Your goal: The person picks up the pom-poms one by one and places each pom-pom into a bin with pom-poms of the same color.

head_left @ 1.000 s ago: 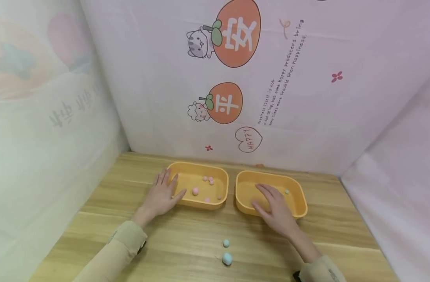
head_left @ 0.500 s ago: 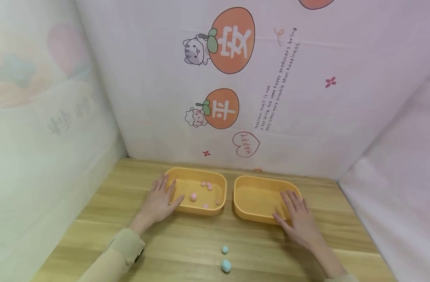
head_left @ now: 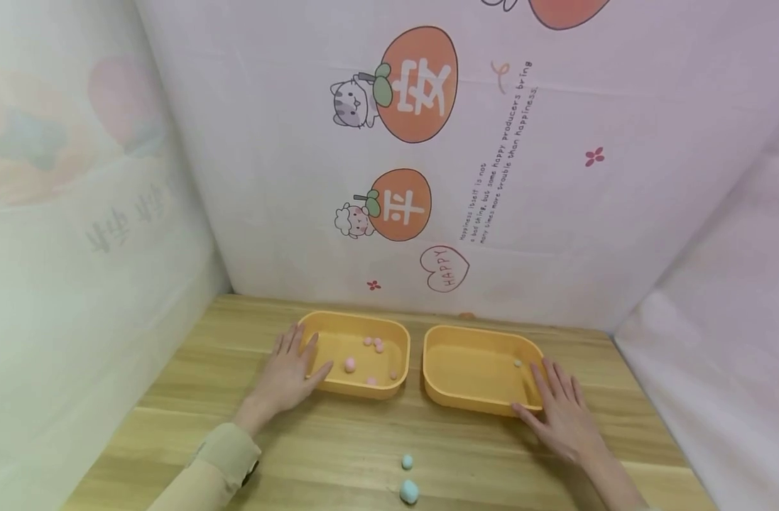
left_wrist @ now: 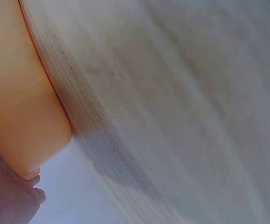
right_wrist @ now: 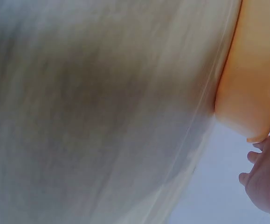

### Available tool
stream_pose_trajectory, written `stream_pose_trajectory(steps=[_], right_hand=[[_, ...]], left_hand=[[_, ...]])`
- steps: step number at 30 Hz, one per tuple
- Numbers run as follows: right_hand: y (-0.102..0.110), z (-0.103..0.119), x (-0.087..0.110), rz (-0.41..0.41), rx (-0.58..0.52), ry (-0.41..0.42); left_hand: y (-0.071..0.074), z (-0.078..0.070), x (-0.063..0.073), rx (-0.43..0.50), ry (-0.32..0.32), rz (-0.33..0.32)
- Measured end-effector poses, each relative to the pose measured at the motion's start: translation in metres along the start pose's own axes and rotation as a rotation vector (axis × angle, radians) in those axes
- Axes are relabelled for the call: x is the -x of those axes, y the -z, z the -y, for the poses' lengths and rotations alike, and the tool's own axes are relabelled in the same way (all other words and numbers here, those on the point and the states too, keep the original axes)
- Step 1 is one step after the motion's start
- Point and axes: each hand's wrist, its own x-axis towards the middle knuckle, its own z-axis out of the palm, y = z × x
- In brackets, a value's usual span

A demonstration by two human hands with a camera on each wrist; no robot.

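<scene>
Yellow, round-cornered trays stood side by side on the wood-grain table (head_left: 331, 454), separated by a narrow gap. The left hand (head_left: 288, 372) was positioned at the outer end of the left tray (head_left: 363, 389), fingers extended and spread at the rim, thumb directed across the near edge. The right hand (head_left: 564, 422) was positioned at the outer end of the right tray (head_left: 469, 403), fingers likewise extended, thumb at the near rim. Neither hand was clenched or grasping; the pressure applied to the trays could not be determined. Both wrist views showed a hand only in part, alongside an orange-toned tray wall.

Contents, left tray: one larger pink ball (head_left: 350, 365) near the middle; a group of small pink balls (head_left: 378, 343) toward the far side; further small pink pieces near the front and right walls. Contents, right tray: one small pale green ball (head_left: 518, 363), toward the far right corner.

Two light blue balls lay on the table in front of the trays: the smaller blue ball (head_left: 407, 462) nearer the trays, the larger blue ball (head_left: 409, 492) nearer the person. Printed cloth (head_left: 268, 191) stood behind the table.
</scene>
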Motion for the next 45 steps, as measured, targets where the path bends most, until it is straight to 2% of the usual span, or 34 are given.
stream_pose_trajectory(steps=[4,11,15,18,25,28,31,37,40,45], right_hand=[[0.005,-0.003,0.000,0.050,-0.009,-0.028],[0.014,-0.009,-0.027,0.103,-0.007,-0.051],[0.009,-0.014,-0.026,0.149,-0.031,-0.075],[0.008,-0.014,-0.026,0.167,-0.045,-0.090],[0.006,-0.013,-0.034,0.173,-0.043,-0.084],[0.003,-0.014,-0.033,0.174,-0.034,-0.082],[0.003,-0.015,-0.030,0.180,-0.034,-0.089],[0.005,-0.015,-0.031,0.193,-0.046,-0.094],[0.007,-0.014,-0.032,0.194,-0.048,-0.094],[0.006,-0.013,-0.033,0.203,-0.055,-0.095]], left_hand=[[-0.003,-0.003,0.000,0.006,-0.006,0.016],[-0.001,-0.002,-0.002,-0.006,0.012,-0.002],[-0.002,-0.003,-0.004,-0.019,0.020,0.030],[-0.002,-0.003,-0.006,-0.016,0.018,0.031],[0.000,0.001,-0.006,0.011,0.043,0.056],[0.003,-0.001,-0.006,0.018,0.033,0.050],[0.008,-0.009,-0.006,0.034,0.006,0.029],[0.021,-0.040,0.001,0.203,-0.065,-0.026],[0.021,-0.053,0.006,0.278,-0.096,-0.044],[0.013,-0.070,0.015,0.382,-0.148,-0.068]])
